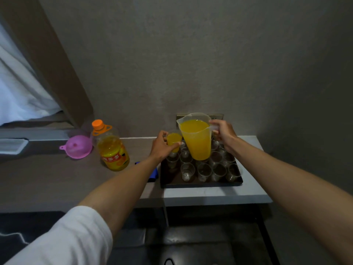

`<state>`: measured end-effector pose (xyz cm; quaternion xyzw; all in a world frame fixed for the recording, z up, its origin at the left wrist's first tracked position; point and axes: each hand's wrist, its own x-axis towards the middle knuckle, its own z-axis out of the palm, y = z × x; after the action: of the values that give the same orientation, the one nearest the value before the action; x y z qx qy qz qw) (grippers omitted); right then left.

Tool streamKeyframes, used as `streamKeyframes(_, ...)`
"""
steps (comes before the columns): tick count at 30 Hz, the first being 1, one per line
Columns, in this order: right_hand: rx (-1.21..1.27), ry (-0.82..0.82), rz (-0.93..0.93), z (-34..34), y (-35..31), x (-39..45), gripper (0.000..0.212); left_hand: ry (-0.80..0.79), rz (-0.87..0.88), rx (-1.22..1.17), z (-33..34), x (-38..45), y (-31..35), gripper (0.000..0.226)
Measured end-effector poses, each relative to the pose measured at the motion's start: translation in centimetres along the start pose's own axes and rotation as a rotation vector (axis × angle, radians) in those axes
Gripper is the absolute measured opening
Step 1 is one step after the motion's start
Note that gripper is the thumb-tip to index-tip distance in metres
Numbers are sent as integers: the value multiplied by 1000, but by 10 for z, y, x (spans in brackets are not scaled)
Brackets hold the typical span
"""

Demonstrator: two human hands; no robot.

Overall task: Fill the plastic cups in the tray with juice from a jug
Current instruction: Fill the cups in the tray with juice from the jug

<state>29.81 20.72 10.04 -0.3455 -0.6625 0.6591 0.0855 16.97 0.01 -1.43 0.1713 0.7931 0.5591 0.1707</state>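
Hidden or unclear: the jug handle is covered by the right hand (222,133); the far cups in the tray are masked by the jug; a blue item (154,174) left of the tray is largely cut off by the left forearm and cannot be identified.
Jug (196,138): translucent plastic, tapered, spouted, nearly full of opaque orange juice; held upright above the tray's far half.
Right grip: fingers are curled round the jug's handle side.
Filled cup (174,141): small clear plastic, juice-filled; raised over the tray's far left corner, just beside the jug.
Left grip: the filled cup is pinched by the left hand (162,147) between thumb and fingers.
Empty cups (204,172): clear, ribbed, packed in rows.
Tray (200,184): dark, rectangular, low-walled; set on the pale surface (210,196).
Bottle (110,148): clear plastic, orange cap, part full, far left.
Funnel (77,148): pink plastic, left of the bottle.
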Motion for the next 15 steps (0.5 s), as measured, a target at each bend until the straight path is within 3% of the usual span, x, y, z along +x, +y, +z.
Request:
streamKeyframes(6, 65, 10, -7, 11, -3, -3, 18, 28, -18, 12, -4, -7, -13, 55)
streamKeyframes(15, 139, 44, -6, 28, 4, -5, 17, 18, -61, 102, -8, -27, -33, 67)
